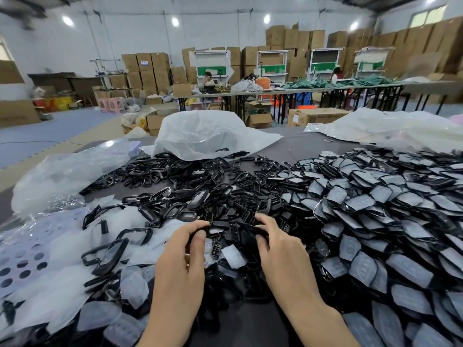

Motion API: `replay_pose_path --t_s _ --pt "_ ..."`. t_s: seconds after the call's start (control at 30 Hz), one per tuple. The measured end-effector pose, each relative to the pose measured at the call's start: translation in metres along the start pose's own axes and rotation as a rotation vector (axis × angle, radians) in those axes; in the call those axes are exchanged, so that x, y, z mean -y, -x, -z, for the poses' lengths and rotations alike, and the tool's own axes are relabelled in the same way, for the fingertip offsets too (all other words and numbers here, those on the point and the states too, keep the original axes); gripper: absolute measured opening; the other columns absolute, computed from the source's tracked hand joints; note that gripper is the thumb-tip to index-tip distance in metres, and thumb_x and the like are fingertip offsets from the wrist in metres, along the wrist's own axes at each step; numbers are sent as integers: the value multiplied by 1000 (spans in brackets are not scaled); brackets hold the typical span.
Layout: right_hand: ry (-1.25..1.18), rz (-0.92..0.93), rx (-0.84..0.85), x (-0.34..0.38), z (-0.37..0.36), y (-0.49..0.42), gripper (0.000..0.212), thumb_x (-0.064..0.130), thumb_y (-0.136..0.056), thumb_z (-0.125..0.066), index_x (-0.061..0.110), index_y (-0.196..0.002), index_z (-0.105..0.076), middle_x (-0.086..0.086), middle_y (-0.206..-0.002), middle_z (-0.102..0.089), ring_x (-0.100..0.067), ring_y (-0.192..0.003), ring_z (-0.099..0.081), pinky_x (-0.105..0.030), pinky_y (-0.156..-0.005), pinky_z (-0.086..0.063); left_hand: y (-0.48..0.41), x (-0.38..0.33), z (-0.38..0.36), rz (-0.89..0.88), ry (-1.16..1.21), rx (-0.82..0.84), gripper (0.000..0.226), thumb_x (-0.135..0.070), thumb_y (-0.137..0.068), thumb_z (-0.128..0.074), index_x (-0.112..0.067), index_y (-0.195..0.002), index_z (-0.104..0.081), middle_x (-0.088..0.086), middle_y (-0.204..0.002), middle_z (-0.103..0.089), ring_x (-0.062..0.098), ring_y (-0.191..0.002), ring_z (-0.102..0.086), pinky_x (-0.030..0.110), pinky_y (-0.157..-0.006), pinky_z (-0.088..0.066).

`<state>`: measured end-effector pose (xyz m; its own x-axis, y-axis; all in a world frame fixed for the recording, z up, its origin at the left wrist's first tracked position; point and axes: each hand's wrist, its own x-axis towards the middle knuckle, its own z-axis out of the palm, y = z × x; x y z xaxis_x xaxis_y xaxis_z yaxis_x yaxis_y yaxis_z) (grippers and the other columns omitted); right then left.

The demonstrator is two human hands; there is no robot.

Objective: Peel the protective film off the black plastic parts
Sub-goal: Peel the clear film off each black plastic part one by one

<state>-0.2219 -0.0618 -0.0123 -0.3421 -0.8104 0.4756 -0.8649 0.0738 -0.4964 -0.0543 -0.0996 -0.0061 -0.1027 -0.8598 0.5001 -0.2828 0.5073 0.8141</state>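
Note:
Both hands meet over the middle of the table around one black plastic part (233, 230). My left hand (185, 249) pinches its left end between thumb and fingers. My right hand (275, 244) grips its right end with curled fingers, which hide much of the part. To the right lies a big heap of black parts still covered in cloudy film (380, 209). Bare black frames and parts (175, 176) are piled behind and left of my hands. Loose peeled film pieces (233, 256) lie just under my hands.
Clear plastic bags (205, 136) lie at the table's far side, and another bag (67, 171) lies at the left. A perforated film sheet (32, 249) covers the near left. Beyond the table are cardboard boxes (315, 116), work tables and seated people.

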Motion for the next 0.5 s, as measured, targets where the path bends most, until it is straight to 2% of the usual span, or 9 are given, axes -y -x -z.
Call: replay_pose_path --t_s 0.1,0.2,0.27,0.33,0.43,0.5 --pt "-132 -60 40 -3 -3 -1 23 20 -97 -54 39 -107 -61 23 -110 -61 -2 -90 -60 -9 -77 -44 2 -4 -4 -48 2 28 23 -34 -96 -44 -46 -106 -61 -15 -86 -60 10 -79 -59 15 -69 -43" --pt "-161 -58 55 -4 -5 -1 23 18 -93 -57 40 -96 -63 29 -101 -57 6 -86 -57 -6 -74 -40 8 -5 -6 -113 -65 54 28 -31 -96 -40 -50 -108 -57 -16 -90 -56 11 -77 -58 10 -68 -42" --pt "-166 -37 62 -2 -4 0 24 19 -92 -59 40 -97 -67 32 -96 -57 8 -89 -53 -12 -83 -41 10 -5 -6 -142 -99 70 30 -29 -97 -40 -51 -110 -56 -18 -91 -55 9 -79 -58 7 -69 -40" --pt "-169 -13 84 -2 -5 0 22 22 -92 -60 39 -102 -69 31 -98 -59 7 -96 -47 -21 -93 -41 11 -4 -6 -142 -99 109 30 -33 -98 -39 -53 -112 -55 -18 -94 -55 9 -81 -59 11 -70 -43" --pt "-158 37 104 -2 -4 1 20 28 -92 -62 37 -108 -70 27 -104 -62 4 -100 -42 -21 -97 -40 14 -3 -8 -149 -126 153 29 -43 -96 -35 -56 -117 -52 -19 -99 -56 6 -87 -59 18 -75 -46" --pt "-132 70 135 -3 -4 2 23 40 -93 -60 36 -113 -69 26 -107 -61 3 -100 -41 -23 -99 -39 16 -3 -10 -151 -126 150 30 -44 -96 -35 -56 -117 -52 -20 -101 -58 4 -89 -60 15 -77 -46"
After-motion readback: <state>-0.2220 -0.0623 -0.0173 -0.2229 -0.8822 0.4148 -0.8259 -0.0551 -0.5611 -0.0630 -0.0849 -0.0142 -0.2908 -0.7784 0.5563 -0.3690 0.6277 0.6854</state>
